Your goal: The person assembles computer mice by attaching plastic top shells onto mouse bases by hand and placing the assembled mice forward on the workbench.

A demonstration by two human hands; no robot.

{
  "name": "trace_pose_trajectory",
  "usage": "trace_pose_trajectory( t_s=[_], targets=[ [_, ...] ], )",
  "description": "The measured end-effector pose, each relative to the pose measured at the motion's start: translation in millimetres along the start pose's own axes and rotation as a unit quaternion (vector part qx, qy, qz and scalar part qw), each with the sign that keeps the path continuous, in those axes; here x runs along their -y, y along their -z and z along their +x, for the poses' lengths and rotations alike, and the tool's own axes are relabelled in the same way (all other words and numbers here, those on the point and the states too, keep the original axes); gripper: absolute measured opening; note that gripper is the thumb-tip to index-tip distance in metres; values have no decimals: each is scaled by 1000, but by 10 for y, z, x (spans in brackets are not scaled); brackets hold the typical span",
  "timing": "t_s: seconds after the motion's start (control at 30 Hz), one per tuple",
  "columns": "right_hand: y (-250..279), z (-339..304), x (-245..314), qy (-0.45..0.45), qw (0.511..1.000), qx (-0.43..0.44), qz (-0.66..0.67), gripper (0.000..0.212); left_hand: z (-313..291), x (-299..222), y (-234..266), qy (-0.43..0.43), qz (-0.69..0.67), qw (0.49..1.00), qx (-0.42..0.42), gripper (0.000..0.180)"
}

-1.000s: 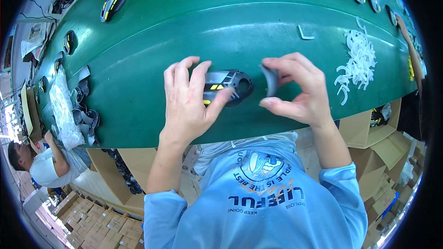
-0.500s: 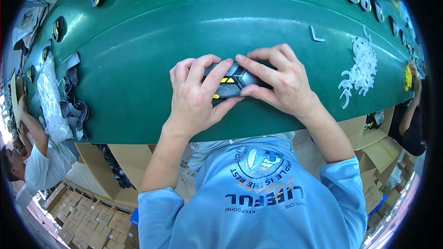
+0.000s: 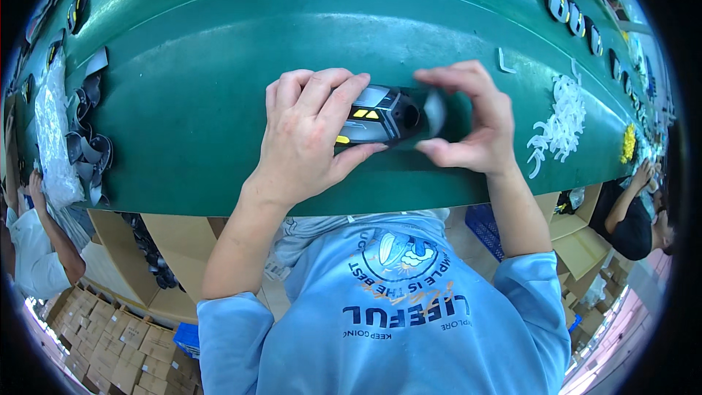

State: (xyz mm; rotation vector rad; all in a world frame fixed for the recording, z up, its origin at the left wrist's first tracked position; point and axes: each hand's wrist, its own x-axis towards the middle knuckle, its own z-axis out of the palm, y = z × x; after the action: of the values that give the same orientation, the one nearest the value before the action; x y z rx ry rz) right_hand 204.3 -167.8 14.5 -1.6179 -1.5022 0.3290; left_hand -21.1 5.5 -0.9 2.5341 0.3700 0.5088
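My left hand (image 3: 303,121) is wrapped over a grey and black computer mouse (image 3: 373,126) with yellow accents, thumb along its near side. The mouse's right end is bare black and shows a round dark opening. Just to the right of it, my right hand (image 3: 479,121) curls its fingers and thumb around a smooth grey cover (image 3: 436,112), which motion blurs. That cover stands apart from the mouse. Both hands work over the green table (image 3: 307,175) near its front edge.
Curved grey covers (image 3: 88,143) lie at the left beside a clear plastic bag (image 3: 53,132). White curved strips (image 3: 561,121) are heaped at the right. More mice (image 3: 567,9) line the far right; others sit far left. Co-workers' arms (image 3: 51,230) reach in from both sides.
My right hand has pulled the grey cover off the mouse's right end and moved it rightward. The left hand keeps hold of the mouse. The whole view has shifted slightly.
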Motion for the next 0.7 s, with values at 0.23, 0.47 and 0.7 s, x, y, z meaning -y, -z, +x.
trace_pose_trajectory(
  t_s=[0.23,0.47,0.7],
  targets=[
    [-64,-384,2,-275,812,-128,498,109,-50,11,47,-2,-3,1000,11,81],
    [-155,-429,29,-248,686,-164,664,105,-55,-24,52,1,-12,1000,11,79],
    [-24,-202,72,-132,977,-2,170,72,3,-3,27,-7,-11,1000,11,79]
  ],
)
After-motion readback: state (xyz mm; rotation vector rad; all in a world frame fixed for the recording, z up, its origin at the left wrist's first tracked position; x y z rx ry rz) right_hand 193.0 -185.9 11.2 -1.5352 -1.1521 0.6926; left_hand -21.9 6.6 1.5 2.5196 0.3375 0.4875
